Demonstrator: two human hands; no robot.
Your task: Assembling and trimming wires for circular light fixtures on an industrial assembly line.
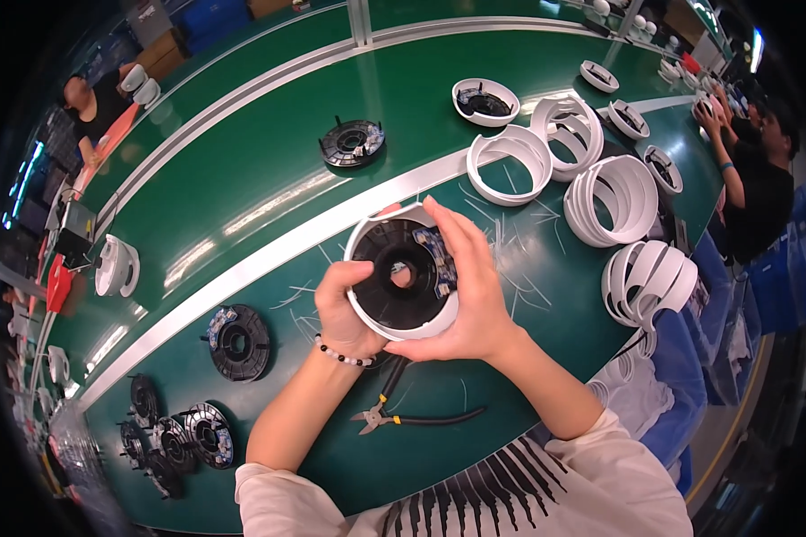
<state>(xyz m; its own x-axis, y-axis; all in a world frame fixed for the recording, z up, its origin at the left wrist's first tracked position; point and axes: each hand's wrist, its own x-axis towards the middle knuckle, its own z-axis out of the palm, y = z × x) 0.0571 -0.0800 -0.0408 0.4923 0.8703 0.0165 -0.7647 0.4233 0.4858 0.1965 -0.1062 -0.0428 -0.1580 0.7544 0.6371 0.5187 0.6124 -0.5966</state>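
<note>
Head view: a white round housing (403,279) with a black ring insert (394,285) sits at centre above the green bench (269,170), grasped by the left hand (349,313) at 8 o'clock and the right hand (475,295) at 3 o'clock. Black cutters (394,407) lie at 6 o'clock; stacked white rings (600,192) at 2 o'clock.

Your forearms rise from the lower edge and meet mid-frame. Your left hand (347,315), a beaded bracelet at its wrist, curls in a closed grip; your right hand (471,295) does likewise, fingers arched upward.
</note>
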